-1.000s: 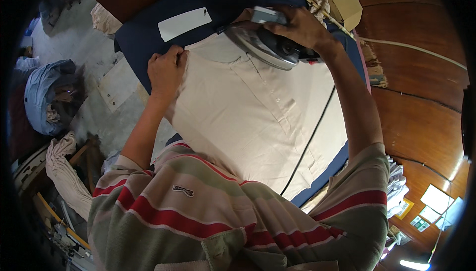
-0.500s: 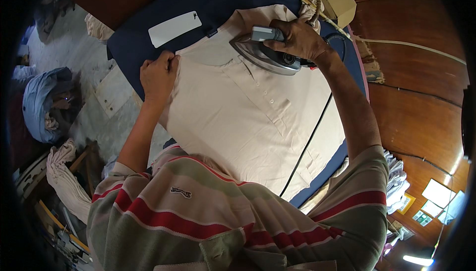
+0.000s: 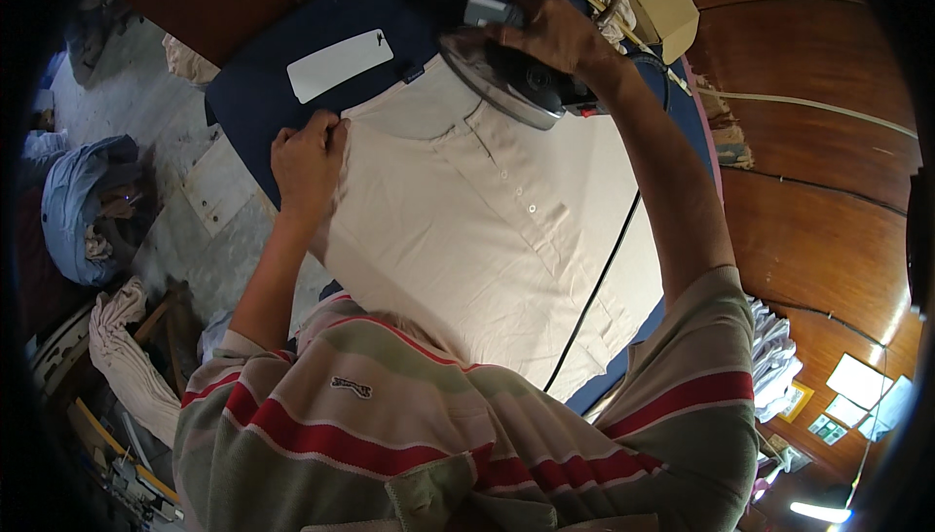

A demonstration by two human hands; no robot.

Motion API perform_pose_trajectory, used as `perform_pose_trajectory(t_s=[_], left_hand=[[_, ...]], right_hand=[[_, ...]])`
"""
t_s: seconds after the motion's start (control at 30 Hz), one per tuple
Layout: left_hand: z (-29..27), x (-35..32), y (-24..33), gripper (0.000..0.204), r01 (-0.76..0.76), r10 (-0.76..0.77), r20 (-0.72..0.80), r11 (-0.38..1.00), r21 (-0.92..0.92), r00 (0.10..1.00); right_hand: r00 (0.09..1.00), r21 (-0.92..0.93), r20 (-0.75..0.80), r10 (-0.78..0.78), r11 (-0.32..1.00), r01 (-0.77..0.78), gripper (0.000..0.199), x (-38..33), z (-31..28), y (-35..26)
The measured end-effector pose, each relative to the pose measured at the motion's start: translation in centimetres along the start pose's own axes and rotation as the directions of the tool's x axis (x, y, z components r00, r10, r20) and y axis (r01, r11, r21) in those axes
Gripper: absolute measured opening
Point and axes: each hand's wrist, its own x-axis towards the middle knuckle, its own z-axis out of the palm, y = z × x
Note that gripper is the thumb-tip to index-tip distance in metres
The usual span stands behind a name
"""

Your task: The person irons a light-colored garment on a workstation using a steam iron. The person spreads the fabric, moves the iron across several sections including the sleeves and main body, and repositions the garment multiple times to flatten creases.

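A beige shirt (image 3: 419, 230) with a buttoned placket lies spread over a dark blue covered ironing surface (image 3: 255, 84). My right hand (image 3: 560, 36) is wrapped round the handle of a dark clothes iron (image 3: 502, 94). The iron is over the far part of the shirt, past the neckline, and looks raised off the cloth. Its black cord (image 3: 596, 289) runs down across the shirt toward me. At the shirt's left shoulder edge, my left hand (image 3: 308, 160) is closed on the cloth; its fingertips are partly hidden.
A white card (image 3: 339, 66) with a rounded outline lies beyond my left hand. At the far right are a cardboard box (image 3: 662, 1) and a hose. Brown wooden panelling (image 3: 818, 133) borders the right. A blue cloth bundle (image 3: 83, 211) and piled garments lie to the left.
My right hand has moved the iron up and left, away from the shirt's middle, and it now appears larger and lifted. My left hand has barely shifted and keeps its hold.
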Motion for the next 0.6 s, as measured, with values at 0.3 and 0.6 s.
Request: perform_pose_trajectory(t_s=[0.3,0.6], left_hand=[[0.2,0.1,-0.3,0.011,0.003,-0.003,-0.009,1.0,0.011,1.0],[0.5,0.2,-0.2,0.013,0.011,-0.011,-0.002,1.0,0.007,1.0]], right_hand=[[0.996,0.02,0.09,0.013,1.0,-0.015,0.058,-1.6,-0.7,-1.6],[0.993,0.034,0.115,-0.009,0.999,0.005,0.044,-6.9,-0.4,2.2]])
